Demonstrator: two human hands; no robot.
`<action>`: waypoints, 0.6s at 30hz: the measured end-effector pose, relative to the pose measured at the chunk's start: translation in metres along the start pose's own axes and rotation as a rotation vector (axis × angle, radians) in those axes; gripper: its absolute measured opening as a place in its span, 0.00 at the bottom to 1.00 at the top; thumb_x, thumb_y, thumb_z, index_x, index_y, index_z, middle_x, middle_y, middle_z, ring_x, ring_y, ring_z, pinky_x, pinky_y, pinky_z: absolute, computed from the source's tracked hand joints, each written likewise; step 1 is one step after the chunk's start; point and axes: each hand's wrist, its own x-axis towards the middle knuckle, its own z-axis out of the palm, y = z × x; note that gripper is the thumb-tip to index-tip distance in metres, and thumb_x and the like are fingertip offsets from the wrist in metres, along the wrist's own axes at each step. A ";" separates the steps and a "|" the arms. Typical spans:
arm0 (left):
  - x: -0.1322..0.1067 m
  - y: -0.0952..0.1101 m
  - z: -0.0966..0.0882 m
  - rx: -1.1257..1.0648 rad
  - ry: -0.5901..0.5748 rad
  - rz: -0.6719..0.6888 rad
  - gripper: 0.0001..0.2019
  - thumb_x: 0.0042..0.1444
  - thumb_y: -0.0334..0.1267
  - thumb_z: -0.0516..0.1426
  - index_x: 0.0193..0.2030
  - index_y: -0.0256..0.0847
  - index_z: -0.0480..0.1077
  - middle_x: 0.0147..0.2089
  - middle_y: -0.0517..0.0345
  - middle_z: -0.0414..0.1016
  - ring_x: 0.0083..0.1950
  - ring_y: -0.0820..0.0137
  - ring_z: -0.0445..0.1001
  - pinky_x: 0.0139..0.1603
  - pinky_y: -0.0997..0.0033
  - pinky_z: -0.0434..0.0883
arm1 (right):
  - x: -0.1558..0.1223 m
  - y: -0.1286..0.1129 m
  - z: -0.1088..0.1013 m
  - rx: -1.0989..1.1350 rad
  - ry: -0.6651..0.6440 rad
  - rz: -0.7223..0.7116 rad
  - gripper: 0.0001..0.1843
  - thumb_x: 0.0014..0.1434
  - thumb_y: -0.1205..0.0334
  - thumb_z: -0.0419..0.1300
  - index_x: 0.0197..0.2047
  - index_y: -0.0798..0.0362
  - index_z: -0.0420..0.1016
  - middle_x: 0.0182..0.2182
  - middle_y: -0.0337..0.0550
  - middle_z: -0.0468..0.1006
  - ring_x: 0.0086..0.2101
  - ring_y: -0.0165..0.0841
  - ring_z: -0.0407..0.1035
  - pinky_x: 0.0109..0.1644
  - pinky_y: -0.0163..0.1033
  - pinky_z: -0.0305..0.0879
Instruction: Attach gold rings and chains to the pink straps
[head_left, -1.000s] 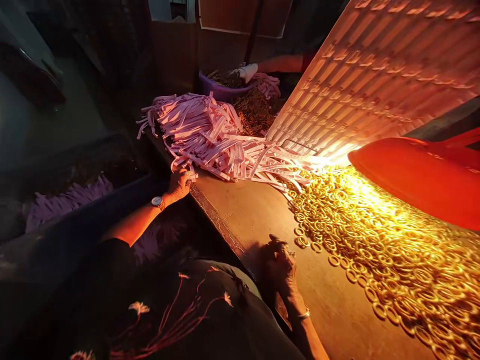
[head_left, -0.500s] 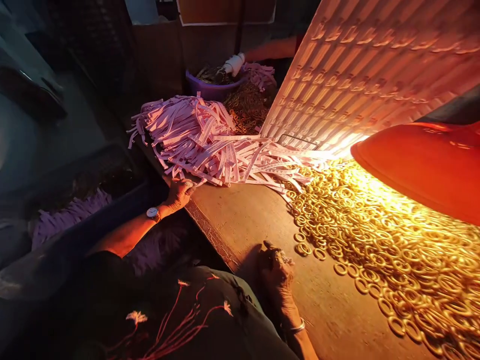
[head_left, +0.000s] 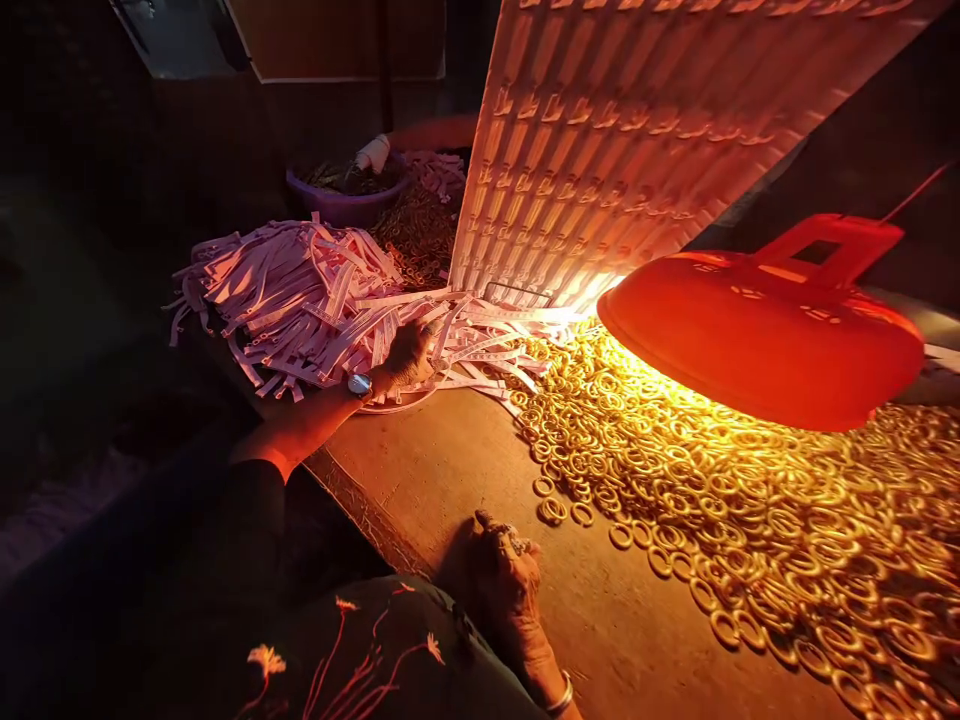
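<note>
My left hand (head_left: 411,357), with a watch at its wrist, lies over the heap of pale pink strips (head_left: 300,300). Its fingers are in shadow among the strips, so I cannot tell whether they grip one. On the table's near side, my right hand (head_left: 508,572) rests with its fingers curled closed; what is inside them, if anything, is hidden. Some wrapping seems to cover its fingertips. Right of both hands spreads a large pile of gold-coloured rings (head_left: 675,450), some lying loose at its edge close to my right hand.
A red lamp (head_left: 757,340) hangs low over the rings. Behind it leans a corrugated panel (head_left: 585,150). Farther back are a purple basin (head_left: 345,205) and another person's arm (head_left: 435,132). The brown tabletop (head_left: 427,460) ends at an edge near my body.
My left hand has moved from the table's edge, rightward onto the pink strips. The right hand keeps its curled pose on the table. The whole view has swung right, showing more of the lamp.
</note>
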 end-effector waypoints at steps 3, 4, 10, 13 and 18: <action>0.033 -0.029 -0.012 0.163 0.042 -0.192 0.48 0.46 0.49 0.68 0.69 0.28 0.57 0.68 0.30 0.58 0.68 0.47 0.59 0.68 0.55 0.59 | 0.001 -0.003 -0.004 0.030 -0.037 0.031 0.17 0.60 0.72 0.52 0.51 0.55 0.73 0.32 0.45 0.80 0.30 0.33 0.72 0.39 0.40 0.60; 0.043 -0.040 -0.016 0.198 0.029 -0.264 0.49 0.44 0.51 0.68 0.67 0.25 0.58 0.66 0.27 0.61 0.66 0.44 0.62 0.66 0.53 0.61 | 0.002 -0.004 -0.005 0.037 -0.044 0.036 0.17 0.61 0.71 0.52 0.51 0.55 0.73 0.33 0.45 0.80 0.30 0.33 0.72 0.39 0.40 0.60; 0.088 -0.072 -0.026 0.330 -0.296 -0.491 0.49 0.31 0.61 0.70 0.53 0.21 0.71 0.48 0.25 0.75 0.52 0.41 0.74 0.53 0.51 0.71 | 0.008 -0.009 -0.013 0.079 -0.065 0.053 0.17 0.62 0.73 0.52 0.52 0.54 0.72 0.35 0.43 0.80 0.31 0.31 0.73 0.40 0.39 0.60; 0.092 -0.068 -0.031 0.297 -0.394 -0.494 0.43 0.30 0.59 0.71 0.48 0.24 0.74 0.45 0.30 0.77 0.49 0.45 0.76 0.51 0.57 0.72 | 0.013 -0.012 -0.015 0.091 -0.059 0.065 0.15 0.63 0.72 0.53 0.52 0.54 0.72 0.35 0.41 0.80 0.31 0.30 0.73 0.41 0.39 0.59; 0.082 -0.063 -0.039 0.227 -0.350 -0.594 0.38 0.32 0.55 0.71 0.46 0.27 0.74 0.43 0.35 0.77 0.48 0.49 0.77 0.45 0.62 0.73 | 0.015 -0.015 -0.015 0.092 -0.046 0.076 0.12 0.65 0.70 0.54 0.50 0.54 0.73 0.31 0.39 0.79 0.28 0.28 0.71 0.39 0.38 0.57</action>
